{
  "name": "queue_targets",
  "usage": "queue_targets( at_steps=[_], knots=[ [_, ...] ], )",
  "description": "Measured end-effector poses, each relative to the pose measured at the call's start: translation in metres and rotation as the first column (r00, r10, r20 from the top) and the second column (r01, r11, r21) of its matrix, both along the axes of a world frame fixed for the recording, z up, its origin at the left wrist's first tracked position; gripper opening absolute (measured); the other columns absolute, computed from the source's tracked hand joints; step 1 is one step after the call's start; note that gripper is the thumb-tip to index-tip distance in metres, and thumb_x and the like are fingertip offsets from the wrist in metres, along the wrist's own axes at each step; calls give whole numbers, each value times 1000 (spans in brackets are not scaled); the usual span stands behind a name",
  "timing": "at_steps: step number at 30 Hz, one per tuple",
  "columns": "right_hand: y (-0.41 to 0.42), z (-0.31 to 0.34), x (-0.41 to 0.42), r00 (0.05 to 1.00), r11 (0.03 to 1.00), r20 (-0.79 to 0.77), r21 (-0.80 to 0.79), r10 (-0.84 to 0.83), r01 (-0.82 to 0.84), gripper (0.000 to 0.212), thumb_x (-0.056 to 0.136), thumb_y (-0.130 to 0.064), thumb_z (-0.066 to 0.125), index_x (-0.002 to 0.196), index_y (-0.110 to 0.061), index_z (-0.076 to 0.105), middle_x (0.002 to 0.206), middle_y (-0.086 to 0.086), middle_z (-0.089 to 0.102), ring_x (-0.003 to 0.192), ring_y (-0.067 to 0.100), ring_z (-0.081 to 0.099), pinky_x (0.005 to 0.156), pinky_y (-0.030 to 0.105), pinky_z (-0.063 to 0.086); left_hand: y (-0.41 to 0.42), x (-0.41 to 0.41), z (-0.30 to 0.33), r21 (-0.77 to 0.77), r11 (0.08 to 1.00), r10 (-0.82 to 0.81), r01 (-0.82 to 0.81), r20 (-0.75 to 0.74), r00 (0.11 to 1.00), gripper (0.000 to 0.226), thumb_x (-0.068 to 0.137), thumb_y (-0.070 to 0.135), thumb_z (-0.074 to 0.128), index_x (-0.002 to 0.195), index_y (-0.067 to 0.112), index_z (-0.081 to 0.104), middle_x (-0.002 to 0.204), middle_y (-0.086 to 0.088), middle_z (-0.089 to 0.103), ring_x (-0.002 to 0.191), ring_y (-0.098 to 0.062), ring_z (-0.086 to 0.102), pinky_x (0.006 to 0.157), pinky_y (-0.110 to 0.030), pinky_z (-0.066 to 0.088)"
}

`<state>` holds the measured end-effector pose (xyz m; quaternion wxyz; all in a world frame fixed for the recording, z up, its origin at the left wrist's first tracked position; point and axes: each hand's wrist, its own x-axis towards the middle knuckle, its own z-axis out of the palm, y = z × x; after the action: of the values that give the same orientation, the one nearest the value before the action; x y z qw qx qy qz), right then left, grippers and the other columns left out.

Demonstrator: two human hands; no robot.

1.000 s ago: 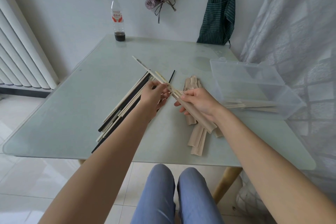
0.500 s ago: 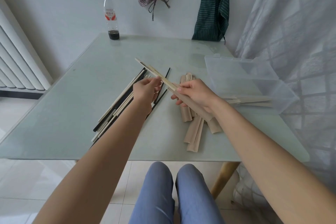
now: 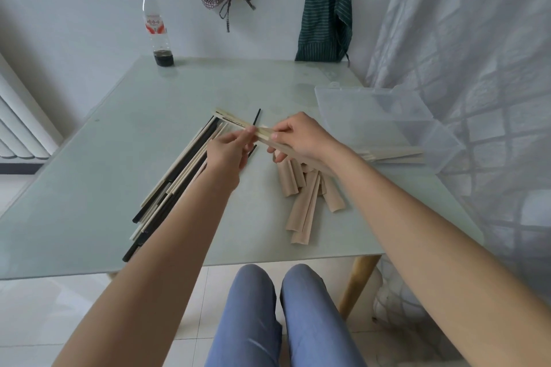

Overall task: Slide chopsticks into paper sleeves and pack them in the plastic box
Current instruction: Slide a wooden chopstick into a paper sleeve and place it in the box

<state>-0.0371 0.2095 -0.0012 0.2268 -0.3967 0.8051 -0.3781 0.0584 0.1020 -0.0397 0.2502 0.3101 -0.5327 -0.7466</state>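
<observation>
Glass table (image 3: 89, 188), white wall, bottle (image 3: 157, 27), both hands' grip pinching chopsticks (image 3: 235, 121).

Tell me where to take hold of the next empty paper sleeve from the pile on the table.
Take the nearest paper sleeve by its near end, coming from the person's side with the right hand. Its near end sticks out past the pile of sleeves and lies bare on the table, so fingers can pinch it without disturbing the others. The far ends are overlapped.
</observation>
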Motion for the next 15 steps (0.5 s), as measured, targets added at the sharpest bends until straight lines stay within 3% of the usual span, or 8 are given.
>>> queue_targets(
  at_steps=[5,10,12,15],
  knots=[
    [8,1,-5,998,1000,-62,13,3,-2,23,95,-10,45,98,-3,67,84,7,71,64,20,69,55,17,48,-5,1,5,91,979,187,-181,-62,980,23,92,24,60,71,15,62,66,3,57,58,-5,49,50,-15,33],
    [16,10,-5,979,998,-206,59,-2,14,13,91,-24,53,94,-21,65,77,-8,69,54,10,60,64,27,48,0,-6,7,99,976,203,-195,-83,976,18,90,19,63,74,11,63,69,-1,57,51,-3,48,46,-13,34],
    [23,19,-9,930,989,-367,135,0,54,19,85,-37,61,102,-29,63,84,-10,65,67,12,58,67,29,43,8,-13,13,164,964,235,-211,-148,961,7,88,15,64,93,13,60,75,0,57,51,-1,52,50,-14,38],
    [42,30,-24,845,973,-532,217,49,80,31,86,-39,60,113,-28,52,97,-6,60,79,17,54,69,32,38,19,-31,21,156,960,263,-235,-203,943,42,85,12,65,123,25,50,86,2,61,65,-5,59,63,-18,44]
  ],
)
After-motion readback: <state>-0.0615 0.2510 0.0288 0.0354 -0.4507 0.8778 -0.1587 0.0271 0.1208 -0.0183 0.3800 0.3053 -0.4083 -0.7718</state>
